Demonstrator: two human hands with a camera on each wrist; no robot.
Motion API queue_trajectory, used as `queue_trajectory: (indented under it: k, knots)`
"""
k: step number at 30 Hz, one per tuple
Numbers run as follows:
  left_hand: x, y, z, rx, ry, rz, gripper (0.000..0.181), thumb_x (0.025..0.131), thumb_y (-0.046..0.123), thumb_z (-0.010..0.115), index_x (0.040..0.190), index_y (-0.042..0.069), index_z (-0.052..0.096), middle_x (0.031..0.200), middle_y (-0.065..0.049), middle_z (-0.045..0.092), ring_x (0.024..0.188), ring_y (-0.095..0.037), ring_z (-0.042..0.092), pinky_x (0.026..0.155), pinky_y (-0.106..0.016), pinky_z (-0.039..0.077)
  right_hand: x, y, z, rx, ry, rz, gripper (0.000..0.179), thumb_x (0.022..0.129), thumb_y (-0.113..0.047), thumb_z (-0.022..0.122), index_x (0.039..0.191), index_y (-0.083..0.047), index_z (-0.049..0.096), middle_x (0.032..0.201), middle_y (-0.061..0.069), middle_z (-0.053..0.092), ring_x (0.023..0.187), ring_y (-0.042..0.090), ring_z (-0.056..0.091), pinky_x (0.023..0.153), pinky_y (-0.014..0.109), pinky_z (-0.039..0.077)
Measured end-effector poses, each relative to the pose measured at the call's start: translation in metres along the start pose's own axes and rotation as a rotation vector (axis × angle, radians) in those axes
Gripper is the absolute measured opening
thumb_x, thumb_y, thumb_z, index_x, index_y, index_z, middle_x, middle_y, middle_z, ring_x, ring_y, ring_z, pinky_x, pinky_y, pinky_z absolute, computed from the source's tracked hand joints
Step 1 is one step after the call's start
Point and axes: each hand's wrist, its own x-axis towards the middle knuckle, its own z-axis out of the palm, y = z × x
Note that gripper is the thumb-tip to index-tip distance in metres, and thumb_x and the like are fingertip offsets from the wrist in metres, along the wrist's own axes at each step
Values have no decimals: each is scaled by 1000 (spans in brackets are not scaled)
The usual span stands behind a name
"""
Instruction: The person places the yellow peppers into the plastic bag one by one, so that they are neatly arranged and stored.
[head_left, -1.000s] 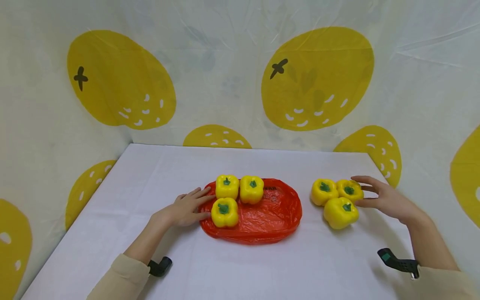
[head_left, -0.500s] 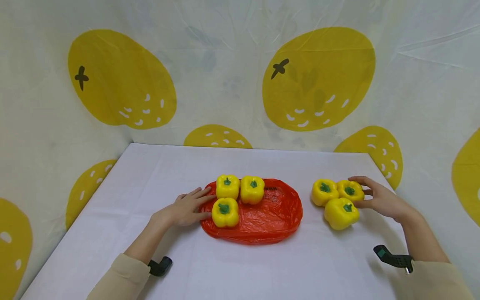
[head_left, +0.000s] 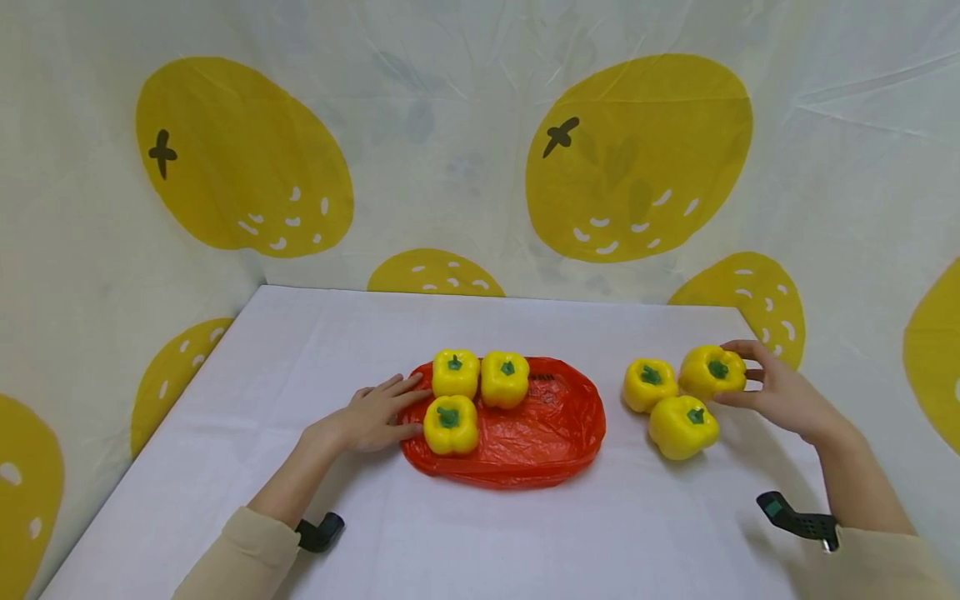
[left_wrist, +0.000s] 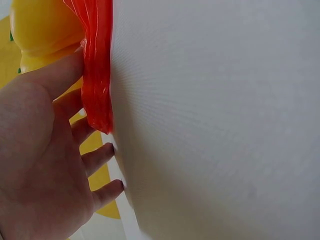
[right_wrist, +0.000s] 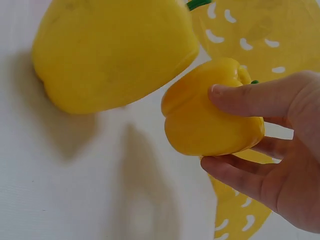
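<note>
My right hand [head_left: 783, 396] grips a yellow bell pepper [head_left: 712, 372] with a green stem. In the right wrist view the thumb lies on one side of this bell pepper [right_wrist: 210, 115] and the fingers on the other; it is raised off the table. Two more yellow bell peppers, a rear one [head_left: 648, 385] and a front one [head_left: 682, 427], stand beside it. My left hand [head_left: 371, 417] rests at the left end of a red plastic bag [head_left: 540, 442], fingers spread over its rim. Three yellow bell peppers, one of them nearest my hand [head_left: 450, 425], sit on the bag's left part.
A white-covered table [head_left: 337, 333] bears everything. A pale curtain [head_left: 442, 167] printed with large yellow fruit hangs behind and at the sides. Dark wrist devices, one on the left [head_left: 321, 533] and one on the right [head_left: 795, 521], sit below the hands.
My right hand has closed round the back right bell pepper and lifted it, up and a little to the right. The left hand and the peppers on the bag stay put.
</note>
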Motion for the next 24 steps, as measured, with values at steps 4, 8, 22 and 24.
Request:
queue_trajectory:
  k: [4, 8, 22, 24]
  knots:
    - [-1, 1, -1, 0, 0, -1, 72, 98, 52, 62, 160, 22, 40, 168, -10, 27, 153, -41, 16, 115, -70, 18, -2, -8, -7, -1, 32, 2, 80, 95, -22, 76, 152, 6, 27, 151, 34, 30, 128, 63, 35, 95, 78, 38]
    - [-1, 1, -2, -3, 0, 2, 72, 98, 51, 62, 160, 22, 40, 168, -10, 27, 153, -41, 17, 115, -70, 18, -4, -17, -11, 3, 55, -9, 81, 95, -20, 77, 153, 6, 26, 153, 34, 28, 127, 64, 34, 93, 79, 38]
    - [0, 1, -1, 4, -3, -4, 72, 99, 52, 61, 160, 21, 40, 168, -10, 26, 153, -41, 16, 115, -70, 18, -9, -61, -6, 52, 104, -117, 80, 91, -9, 80, 152, 0, 29, 152, 23, 33, 126, 53, 41, 77, 5, 46]
    - [0, 0, 0, 4, -2, -4, 72, 98, 52, 61, 160, 22, 40, 168, -10, 26, 153, -41, 17, 115, -70, 19, -9, -66, -3, 48, 104, -138, 79, 90, -8, 80, 151, -3, 31, 151, 21, 36, 125, 52, 44, 79, 5, 46]
